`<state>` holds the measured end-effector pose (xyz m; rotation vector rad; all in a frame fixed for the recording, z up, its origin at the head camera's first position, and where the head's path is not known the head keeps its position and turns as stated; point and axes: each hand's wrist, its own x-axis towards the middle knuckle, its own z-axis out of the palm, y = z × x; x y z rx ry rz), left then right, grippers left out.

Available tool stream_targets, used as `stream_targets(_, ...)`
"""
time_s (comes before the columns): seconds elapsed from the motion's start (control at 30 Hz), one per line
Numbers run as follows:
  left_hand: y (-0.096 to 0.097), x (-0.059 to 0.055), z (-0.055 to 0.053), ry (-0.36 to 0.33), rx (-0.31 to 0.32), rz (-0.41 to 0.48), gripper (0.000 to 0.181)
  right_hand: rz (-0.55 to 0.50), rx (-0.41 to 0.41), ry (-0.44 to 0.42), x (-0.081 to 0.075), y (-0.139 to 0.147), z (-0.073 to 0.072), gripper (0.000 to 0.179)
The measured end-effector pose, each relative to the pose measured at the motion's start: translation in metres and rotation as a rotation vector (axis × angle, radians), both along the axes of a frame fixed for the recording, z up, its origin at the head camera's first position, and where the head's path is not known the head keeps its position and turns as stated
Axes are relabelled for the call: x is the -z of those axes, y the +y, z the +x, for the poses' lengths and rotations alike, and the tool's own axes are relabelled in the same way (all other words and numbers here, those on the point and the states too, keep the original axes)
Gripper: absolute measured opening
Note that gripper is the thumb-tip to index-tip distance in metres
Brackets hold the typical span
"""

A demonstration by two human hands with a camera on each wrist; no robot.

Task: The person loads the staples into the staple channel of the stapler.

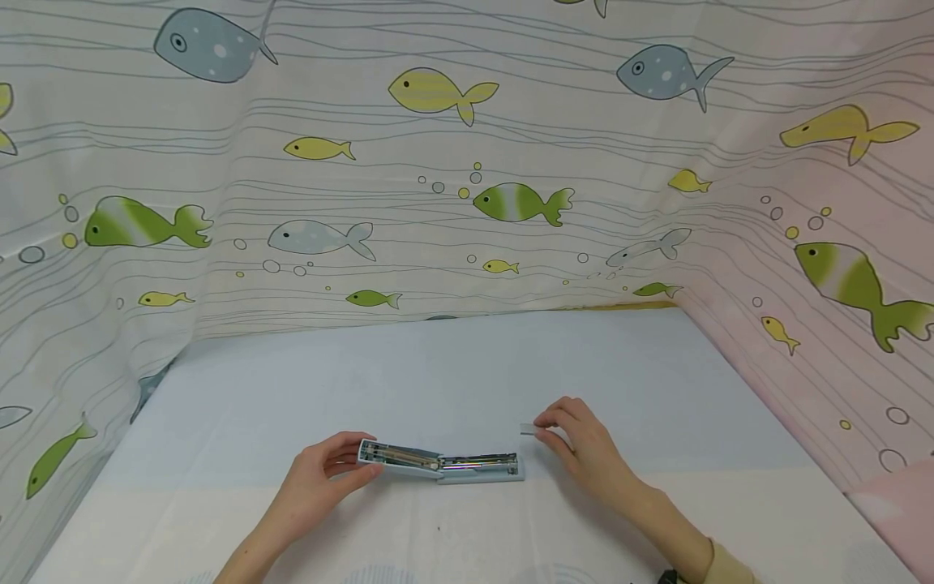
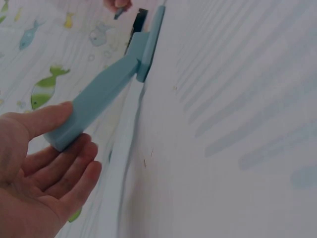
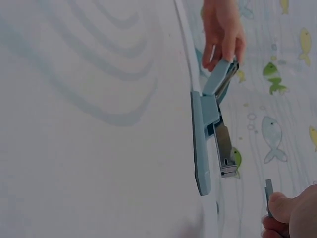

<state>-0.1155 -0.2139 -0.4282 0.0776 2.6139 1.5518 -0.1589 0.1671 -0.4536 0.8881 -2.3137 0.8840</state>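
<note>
A person's two bare hands work at a table covered in pale blue and white (image 1: 467, 381), seen from the head camera. Near the middle of its front part is a light blue plastic stapler with metal inner parts (image 1: 440, 464), opened out so that its long top cover (image 2: 96, 99) swings back toward the left. The flat base (image 3: 200, 148) rests on the table; the cover slopes upward from the hinge, and the metal magazine (image 3: 224, 144) tilts up from the base.

The left hand (image 1: 321, 478) holds the raised end of the cover, thumb on one side and fingers on the other. The right hand (image 1: 584, 442) pinches a short, thin grey strip (image 1: 527, 429) narrowly between thumb and fingers. The strip sticks out toward the left, near the stapler's right end but not touching it. A tan sleeve (image 1: 730, 565) covers the right forearm.

Behind and at both sides hangs pale fabric printed with green, yellow and blue-grey fish (image 1: 438, 40).
</note>
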Motion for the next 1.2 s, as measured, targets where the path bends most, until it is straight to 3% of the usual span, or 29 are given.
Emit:
stream_targets(0.57, 0.002, -0.001, 0.000, -0.032, -0.028, -0.015, 0.042, 0.013, -0.038, -0.017, -0.004, -0.007, 0.004, 0.018)
stream_targets(0.97, 0.001, -0.002, 0.000, -0.005, -0.006, -0.006, 0.043, 0.030, -0.073, -0.017, -0.002, -0.016, 0.005, 0.015)
stream_targets(1.2, 0.000, -0.001, 0.000, 0.003, 0.002, -0.003, 0.044, 0.032, -0.101, 0.028, 0.000, -0.021, 0.004, 0.018)
